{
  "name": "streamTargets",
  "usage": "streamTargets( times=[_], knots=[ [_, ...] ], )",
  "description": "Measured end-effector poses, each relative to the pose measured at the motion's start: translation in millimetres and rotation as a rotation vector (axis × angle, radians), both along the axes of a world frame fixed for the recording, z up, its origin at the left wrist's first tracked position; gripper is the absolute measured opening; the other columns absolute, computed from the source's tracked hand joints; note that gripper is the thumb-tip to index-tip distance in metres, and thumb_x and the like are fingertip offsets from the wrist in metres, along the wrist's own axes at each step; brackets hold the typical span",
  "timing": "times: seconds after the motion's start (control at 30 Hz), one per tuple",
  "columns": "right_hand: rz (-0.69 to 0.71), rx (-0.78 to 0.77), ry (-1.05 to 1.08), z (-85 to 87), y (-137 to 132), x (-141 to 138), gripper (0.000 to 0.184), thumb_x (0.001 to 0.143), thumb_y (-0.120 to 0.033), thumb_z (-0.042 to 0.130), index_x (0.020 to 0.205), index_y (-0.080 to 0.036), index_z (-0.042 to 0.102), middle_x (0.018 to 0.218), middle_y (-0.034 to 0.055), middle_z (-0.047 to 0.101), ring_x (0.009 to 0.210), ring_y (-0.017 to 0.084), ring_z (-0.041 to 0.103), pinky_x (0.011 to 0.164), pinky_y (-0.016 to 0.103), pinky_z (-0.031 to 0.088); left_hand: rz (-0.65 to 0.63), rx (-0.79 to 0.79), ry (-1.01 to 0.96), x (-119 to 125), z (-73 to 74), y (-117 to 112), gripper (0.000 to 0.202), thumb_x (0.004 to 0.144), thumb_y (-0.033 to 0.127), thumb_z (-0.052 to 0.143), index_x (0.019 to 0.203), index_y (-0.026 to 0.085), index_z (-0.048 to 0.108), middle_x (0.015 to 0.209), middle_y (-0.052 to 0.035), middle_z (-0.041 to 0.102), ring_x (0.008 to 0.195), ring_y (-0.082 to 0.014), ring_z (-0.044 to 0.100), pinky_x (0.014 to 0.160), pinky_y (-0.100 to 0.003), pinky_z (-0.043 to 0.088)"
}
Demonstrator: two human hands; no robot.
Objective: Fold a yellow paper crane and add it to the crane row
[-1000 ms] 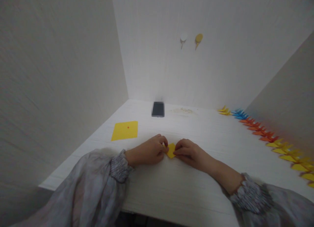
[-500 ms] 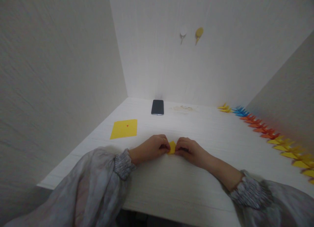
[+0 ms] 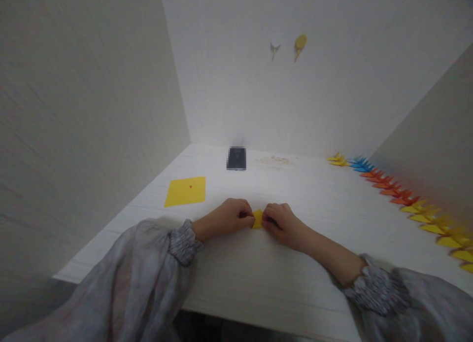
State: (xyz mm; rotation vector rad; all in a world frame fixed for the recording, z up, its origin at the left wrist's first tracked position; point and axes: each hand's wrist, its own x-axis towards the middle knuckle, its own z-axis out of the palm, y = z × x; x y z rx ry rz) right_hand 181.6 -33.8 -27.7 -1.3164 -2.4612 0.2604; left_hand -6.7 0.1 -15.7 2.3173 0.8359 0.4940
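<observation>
A small folded piece of yellow paper [image 3: 257, 219] lies low over the white table, between my two hands. My left hand [image 3: 238, 216] pinches its left edge between thumb and fingers. On the opposite edge, the fingers of my right hand [image 3: 281, 223] are closed on the same paper. Much of the paper is covered by my fingertips, so its exact folds cannot be made out. Left of my hands lies a flat yellow sheet [image 3: 185, 191] with a small red-orange spot on it.
A dark phone-like slab [image 3: 237, 158], blurred out, lies near the back wall. Along the right side runs a row of folded paper cranes [image 3: 401, 196] in yellow, blue and orange. Two hooks, one white [image 3: 275, 41] and one yellow [image 3: 300, 41], hang on the wall. Panels enclose the table.
The view has tilted slightly, shifting everything up a little. My fingers have changed their grip slightly on the small yellow paper, which stays between both hands.
</observation>
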Motion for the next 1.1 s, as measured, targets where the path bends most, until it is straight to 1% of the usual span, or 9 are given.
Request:
streamTargets(
  times=[0.07, 0.13, 0.33, 0.63, 0.8, 1.1],
  knots=[
    [-0.005, -0.011, -0.004, 2.4, -1.9, -1.4, 0.01, 0.076, -0.016, 0.046, 0.069, -0.016, 0.052, 0.069, 0.0009, 0.051, 0.065, 0.012, 0.043, 0.064, 0.027, 0.028, 0.03, -0.02, 0.017, 0.4, -0.2, -0.5, 0.025, 0.073, 0.035, 0.048, 0.071, 0.014, 0.062, 0.073, -0.0022, 0.058, 0.061, -0.0097, 0.049, 0.055, -0.021, 0.036],
    [-0.011, -0.025, -0.005, 4.8, -3.4, -2.5, 0.009, 0.076, -0.016, 0.045, 0.069, -0.015, 0.052, 0.07, 0.0009, 0.051, 0.066, 0.012, 0.043, 0.065, 0.027, 0.028, 0.053, -0.023, 0.028, 0.9, -0.2, -1.2, 0.026, 0.071, 0.038, 0.05, 0.071, 0.014, 0.06, 0.072, -0.0018, 0.057, 0.06, -0.0097, 0.049, 0.054, -0.021, 0.036],
    [-0.063, -0.083, 0.005, 6.5, -2.5, -1.9, 0.01, 0.075, -0.018, 0.047, 0.067, -0.015, 0.052, 0.068, 0.0003, 0.05, 0.062, 0.011, 0.041, 0.062, 0.026, 0.028, 0.073, 0.001, 0.054, 1.9, -0.4, -1.2, 0.017, 0.07, 0.031, 0.052, 0.07, 0.014, 0.058, 0.068, 0.0002, 0.055, 0.059, -0.0091, 0.047, 0.055, -0.021, 0.035],
    [-0.15, -0.167, -0.015, 11.9, -0.5, -1.2, 0.007, 0.071, -0.013, 0.05, 0.065, -0.015, 0.054, 0.067, 0.0, 0.049, 0.064, 0.011, 0.042, 0.063, 0.025, 0.028, 0.07, 0.025, 0.058, 3.2, -2.7, -1.1, 0.012, 0.069, 0.026, 0.052, 0.068, 0.014, 0.056, 0.07, 0.0, 0.053, 0.06, -0.0087, 0.047, 0.056, -0.021, 0.035],
    [-0.176, -0.184, -0.036, 14.5, -1.6, -4.1, 0.008, 0.07, -0.011, 0.049, 0.065, -0.015, 0.053, 0.068, 0.0003, 0.049, 0.066, 0.012, 0.042, 0.063, 0.025, 0.028, 0.085, 0.032, 0.072, 4.1, -0.8, -2.5, 0.011, 0.069, 0.025, 0.052, 0.068, 0.014, 0.056, 0.068, 0.0003, 0.052, 0.059, -0.0088, 0.046, 0.057, -0.021, 0.036],
    [-0.21, -0.188, -0.073, 15.6, -2.8, -5.9, 0.007, 0.071, -0.012, 0.049, 0.067, -0.015, 0.054, 0.072, 0.0017, 0.051, 0.071, 0.013, 0.045, 0.066, 0.027, 0.027, 0.08, 0.04, 0.075, 5.3, 1.0, -3.9, 0.009, 0.069, 0.023, 0.052, 0.066, 0.014, 0.054, 0.068, 0.0002, 0.051, 0.06, -0.0087, 0.045, 0.057, -0.021, 0.035]
  ],
)
